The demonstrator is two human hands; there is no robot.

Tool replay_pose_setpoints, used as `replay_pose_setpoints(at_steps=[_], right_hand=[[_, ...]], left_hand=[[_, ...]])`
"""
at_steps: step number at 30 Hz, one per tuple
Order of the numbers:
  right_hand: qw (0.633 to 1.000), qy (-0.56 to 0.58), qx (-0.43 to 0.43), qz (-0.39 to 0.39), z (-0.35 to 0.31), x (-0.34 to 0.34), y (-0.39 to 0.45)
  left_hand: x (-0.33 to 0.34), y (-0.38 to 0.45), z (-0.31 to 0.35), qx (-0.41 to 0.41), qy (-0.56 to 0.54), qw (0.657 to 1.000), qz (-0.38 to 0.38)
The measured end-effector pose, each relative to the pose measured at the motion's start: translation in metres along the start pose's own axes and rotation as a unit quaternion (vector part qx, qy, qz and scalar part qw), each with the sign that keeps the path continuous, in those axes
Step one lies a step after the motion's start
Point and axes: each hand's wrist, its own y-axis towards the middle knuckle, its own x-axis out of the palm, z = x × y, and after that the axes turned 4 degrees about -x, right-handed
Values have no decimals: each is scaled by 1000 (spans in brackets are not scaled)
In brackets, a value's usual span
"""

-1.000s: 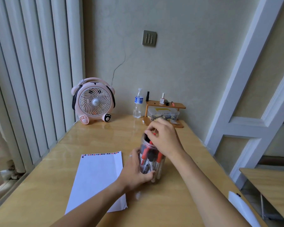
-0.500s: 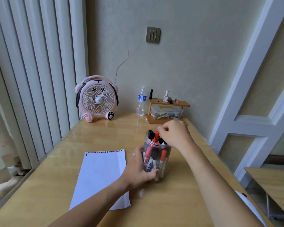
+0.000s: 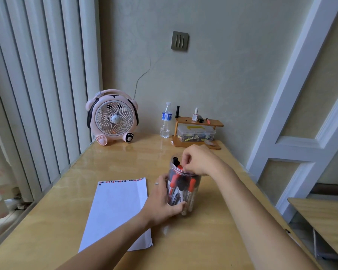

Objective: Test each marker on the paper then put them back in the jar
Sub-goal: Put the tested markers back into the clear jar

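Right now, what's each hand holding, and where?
Left hand grips the jar around its lower side wall. Right hand pinches a red marker cap at the jar's mouth.

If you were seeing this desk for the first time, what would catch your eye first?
Mid-table, the clear jar packed with red and black markers draws the eye: the left hand grips its side while the right hand pinches at a marker at the mouth. A white paper lies left of it, and a pink fan stands at the back.
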Motion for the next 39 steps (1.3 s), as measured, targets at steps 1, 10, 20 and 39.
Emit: replay_pose_setpoints(at_steps=[1,10,20,39], right_hand=[[1000,-3,6,-6,1,5,1],[991,71,-62,94,4,11,5],[997,18,-67,21,2,7,14],[940,332,0,-77,92,122,-31]], left_hand=[[0,0,0,1,-1,1000,-1],[-1,0,-1,-2,-7,1000,-11],[-5,0,1,1,7,1000,-14],[-20,-3,1,22,-39,995,-94]])
